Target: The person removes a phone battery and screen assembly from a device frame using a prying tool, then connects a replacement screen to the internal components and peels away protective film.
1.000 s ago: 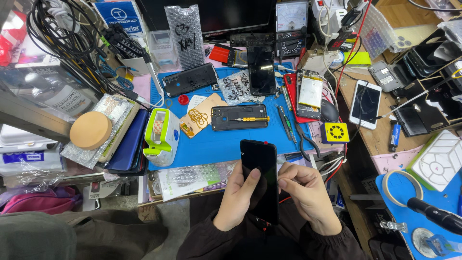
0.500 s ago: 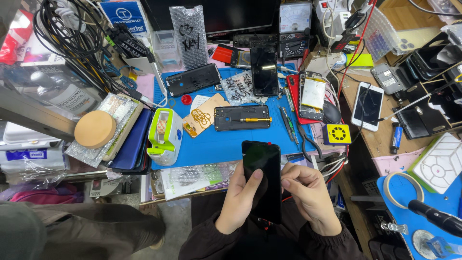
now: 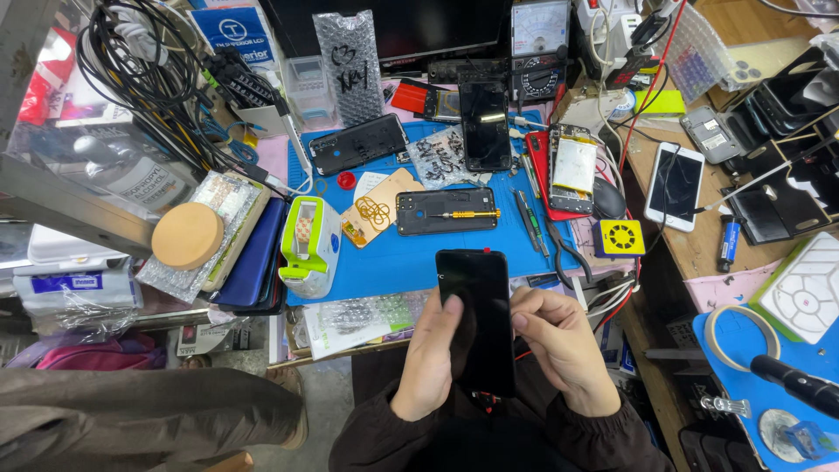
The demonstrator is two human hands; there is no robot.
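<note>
Compared with a second ago, the black phone screen (image 3: 477, 319) is sitting lower and closer to the person's body, its top edge now only just overlapping the near edge of the blue work mat (image 3: 411, 258), and both hands are keeping their places on either side of it. The cluttered tabletop (image 3: 690, 249) is spreading out beyond the hands, with the blue work mat taking up its middle. On the mat, a dark phone frame (image 3: 446, 211) is lying flat with a yellow-handled screwdriver (image 3: 472, 214) resting across it, a green and white tape dispenser (image 3: 308, 245) is standing at the mat's left edge, and a round wooden disc (image 3: 187, 235) is lying well off to the left on a stack of packets. A white phone (image 3: 675, 185) is lying on the bare wood to the right, and a yellow square pad (image 3: 620, 237) is sitting near the mat's right corner. Nothing is standing between the camera and the screen. The left hand (image 3: 434, 350) is curling round the screen's left edge, its thumb lying on the glass. The right hand (image 3: 559, 345) is gripping the right edge with fingers bent; its fingertips behind the panel are hidden, so how they are pressing seems unclear.
</note>
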